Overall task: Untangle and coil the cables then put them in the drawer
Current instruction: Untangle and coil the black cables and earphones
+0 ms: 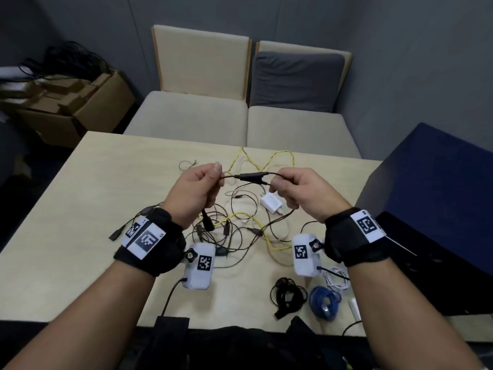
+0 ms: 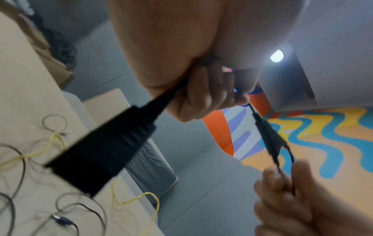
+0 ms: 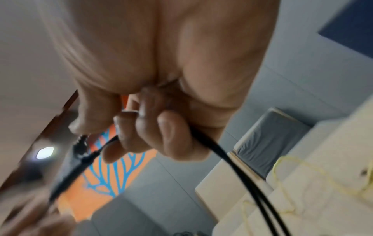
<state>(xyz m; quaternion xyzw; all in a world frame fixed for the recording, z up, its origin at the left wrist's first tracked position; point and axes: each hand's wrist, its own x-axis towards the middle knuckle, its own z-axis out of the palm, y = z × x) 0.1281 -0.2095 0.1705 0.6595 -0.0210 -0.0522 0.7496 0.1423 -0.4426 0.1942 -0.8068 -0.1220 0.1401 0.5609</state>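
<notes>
Left hand (image 1: 196, 190) and right hand (image 1: 298, 193) each pinch the black splitter cable (image 1: 252, 177), stretched horizontally between them above the tangle (image 1: 240, 225).

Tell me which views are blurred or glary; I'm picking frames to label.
Head view: sharp at the centre, with the black splitter cable crisp between the left hand and right hand, though the edges bend. Left wrist view: the near black plug is smeared, and a ceiling light glares. Right wrist view: motion blur throughout.
</notes>
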